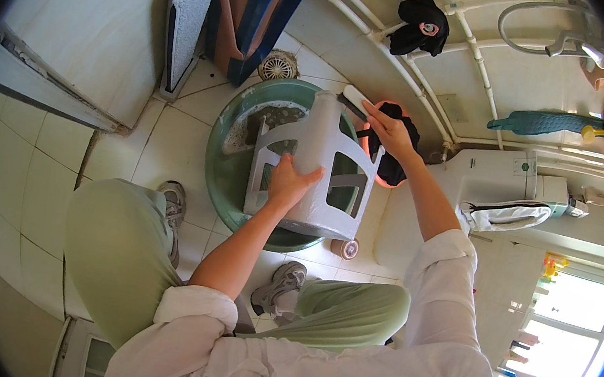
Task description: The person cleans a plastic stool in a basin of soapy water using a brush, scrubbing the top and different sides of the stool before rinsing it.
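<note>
A wet light-grey plastic stool lies on its side across a green plastic basin holding foamy water. My left hand rests on the stool with the thumb spread; how firmly it grips, I cannot tell. In my right hand is a brush with a white back and dark bristles, close to the stool's far edge. Behind that hand stands an orange-pink tub with black cloth in it.
Past the basin lie a round floor drain and a blue-and-pink bag. A brown jar or cup is on the tiles near the basin. White pipes run along the wall, and a white toilet stands at the right.
</note>
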A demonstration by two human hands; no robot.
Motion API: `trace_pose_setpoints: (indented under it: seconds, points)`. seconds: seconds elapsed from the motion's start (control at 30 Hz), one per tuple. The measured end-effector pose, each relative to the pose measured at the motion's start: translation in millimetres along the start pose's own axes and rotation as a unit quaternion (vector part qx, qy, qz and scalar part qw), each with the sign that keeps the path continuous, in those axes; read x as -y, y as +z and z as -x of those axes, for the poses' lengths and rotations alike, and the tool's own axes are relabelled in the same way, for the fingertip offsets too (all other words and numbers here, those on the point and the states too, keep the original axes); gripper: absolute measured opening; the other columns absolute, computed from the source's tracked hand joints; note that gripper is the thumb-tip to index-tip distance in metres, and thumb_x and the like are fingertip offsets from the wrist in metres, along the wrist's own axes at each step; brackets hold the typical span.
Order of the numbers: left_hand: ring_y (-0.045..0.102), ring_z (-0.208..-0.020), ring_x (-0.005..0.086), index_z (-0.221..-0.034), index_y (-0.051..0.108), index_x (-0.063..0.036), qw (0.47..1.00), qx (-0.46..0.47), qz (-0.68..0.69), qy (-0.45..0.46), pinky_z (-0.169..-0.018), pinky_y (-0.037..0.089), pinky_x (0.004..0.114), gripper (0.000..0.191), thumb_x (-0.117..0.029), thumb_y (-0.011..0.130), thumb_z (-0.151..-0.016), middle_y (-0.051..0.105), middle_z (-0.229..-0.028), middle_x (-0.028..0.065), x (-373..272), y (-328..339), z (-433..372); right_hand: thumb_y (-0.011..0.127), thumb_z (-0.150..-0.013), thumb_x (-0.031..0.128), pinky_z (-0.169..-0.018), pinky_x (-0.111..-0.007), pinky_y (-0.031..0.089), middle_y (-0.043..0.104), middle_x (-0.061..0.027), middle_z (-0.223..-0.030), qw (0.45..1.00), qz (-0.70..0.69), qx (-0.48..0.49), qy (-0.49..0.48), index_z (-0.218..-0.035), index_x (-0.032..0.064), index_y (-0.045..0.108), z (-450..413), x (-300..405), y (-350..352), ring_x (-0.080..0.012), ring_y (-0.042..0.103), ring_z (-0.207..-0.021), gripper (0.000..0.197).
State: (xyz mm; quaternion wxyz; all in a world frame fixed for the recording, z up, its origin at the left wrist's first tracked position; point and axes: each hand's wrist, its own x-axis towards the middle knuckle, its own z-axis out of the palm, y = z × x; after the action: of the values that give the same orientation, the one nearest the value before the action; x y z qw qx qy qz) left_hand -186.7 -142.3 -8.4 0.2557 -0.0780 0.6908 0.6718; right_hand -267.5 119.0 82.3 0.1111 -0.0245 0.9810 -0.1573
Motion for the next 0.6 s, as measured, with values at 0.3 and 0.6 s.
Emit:
trace_pose_setpoints:
  seconds: [0.3,0.6]
  points:
    - [0.066,-0.094,0.0399,-0.107,0.053,0.0059,1.0,0.003,-0.019,0.018,-0.084,0.051,0.044,0.071,-0.046,0.08,-0.067,0.066,-0.1,0.0264,8,10,3,0.053,-0.098,0.033,-0.068,-0.036,0.052,0.069,-0.013,-0.09,0.992,0.127,0.017,-0.02,-0.139,0.0297,0.051,-4,31,-8,-0.027,0.066,-0.072,0.041]
    - [0.065,-0.095,0.0419,-0.108,0.053,0.007,0.999,0.0,-0.037,0.029,-0.084,0.051,0.046,0.071,-0.046,0.078,-0.068,0.065,-0.102,0.0288,4,20,5,0.058,-0.091,0.035,-0.061,-0.041,0.05,0.066,-0.0107,-0.074,0.85,0.469,0.198,-0.138,-0.128,0.0395,0.058,-76,108,4,-0.0273,0.066,-0.067,0.037]
